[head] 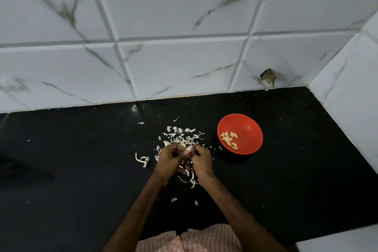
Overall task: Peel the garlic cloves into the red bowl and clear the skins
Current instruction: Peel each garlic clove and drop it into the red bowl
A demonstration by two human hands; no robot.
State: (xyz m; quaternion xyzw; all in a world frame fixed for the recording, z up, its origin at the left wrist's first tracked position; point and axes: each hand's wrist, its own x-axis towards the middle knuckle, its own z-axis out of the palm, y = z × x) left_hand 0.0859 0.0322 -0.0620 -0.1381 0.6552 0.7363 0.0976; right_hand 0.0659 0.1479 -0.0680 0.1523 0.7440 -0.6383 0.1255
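Fingers (175,149) of the left hand (169,160) and the right hand (202,161) are curled close and pinch one garlic clove (189,148) between them above the skins (180,135) on the surface (81,159), its tip pointing up and right toward the red bowl (252,129), which lies nearer the right hand.

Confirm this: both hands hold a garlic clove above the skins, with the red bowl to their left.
Wrong side: the head view shows the red bowl to the right of the left hand and right hand, which do hold a garlic clove above the skins.
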